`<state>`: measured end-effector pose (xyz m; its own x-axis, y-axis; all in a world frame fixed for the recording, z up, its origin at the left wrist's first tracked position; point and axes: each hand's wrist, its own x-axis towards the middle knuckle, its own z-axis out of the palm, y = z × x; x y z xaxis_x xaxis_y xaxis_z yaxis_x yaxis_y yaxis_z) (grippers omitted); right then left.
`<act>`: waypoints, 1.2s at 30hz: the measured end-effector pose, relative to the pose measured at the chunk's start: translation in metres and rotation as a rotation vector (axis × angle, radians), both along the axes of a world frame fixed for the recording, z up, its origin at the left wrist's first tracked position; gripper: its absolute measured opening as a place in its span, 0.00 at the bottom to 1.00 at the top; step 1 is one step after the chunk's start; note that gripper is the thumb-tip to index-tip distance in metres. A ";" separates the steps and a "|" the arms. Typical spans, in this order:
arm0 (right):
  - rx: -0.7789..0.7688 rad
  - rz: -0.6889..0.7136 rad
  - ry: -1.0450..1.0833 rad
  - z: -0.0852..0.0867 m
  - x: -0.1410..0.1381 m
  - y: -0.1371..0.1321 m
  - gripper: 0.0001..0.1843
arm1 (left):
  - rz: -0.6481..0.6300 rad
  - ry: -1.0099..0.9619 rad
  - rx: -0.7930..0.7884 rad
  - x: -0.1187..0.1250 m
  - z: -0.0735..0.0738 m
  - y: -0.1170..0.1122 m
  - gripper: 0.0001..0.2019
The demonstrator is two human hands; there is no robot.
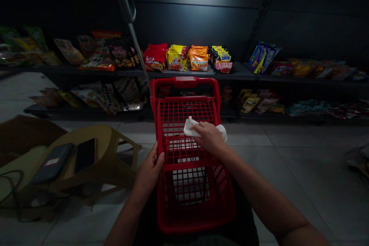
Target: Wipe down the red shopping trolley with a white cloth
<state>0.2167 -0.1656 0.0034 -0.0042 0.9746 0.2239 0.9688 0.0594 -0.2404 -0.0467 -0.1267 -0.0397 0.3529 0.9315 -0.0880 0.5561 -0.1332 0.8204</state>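
In front of me stands a red plastic shopping basket [196, 225] with a grid panel [187, 113] across its far part and a raised handle [185, 81] at the back. My left hand [149, 168] grips the basket's left edge, thumb on top and the other fingers partly hidden outside it. A white cloth [189, 126] lies bunched under my right hand [210, 137], whose fingers press it onto the grid panel. Part of the cloth sticks out on the hand's right side. Through the mesh, the pale floor is visible.
A yellowish stool [105, 134] at the left bears a dark phone [85, 155] and a grey device [53, 162]. Behind the basket, a dark shelf [242, 70] holds noodle packets [198, 59] and other snacks. A metal pole [138, 48] slants down to the basket's left rear.
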 end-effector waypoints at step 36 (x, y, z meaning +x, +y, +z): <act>-0.086 0.161 -0.157 0.013 -0.086 0.009 0.14 | -0.033 0.076 0.053 -0.001 -0.001 -0.002 0.32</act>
<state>0.1304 -0.1564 0.0159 -0.1894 0.9739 0.1249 0.9744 0.2022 -0.0986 -0.0482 -0.1291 -0.0407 0.3773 0.9237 -0.0664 0.6114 -0.1946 0.7670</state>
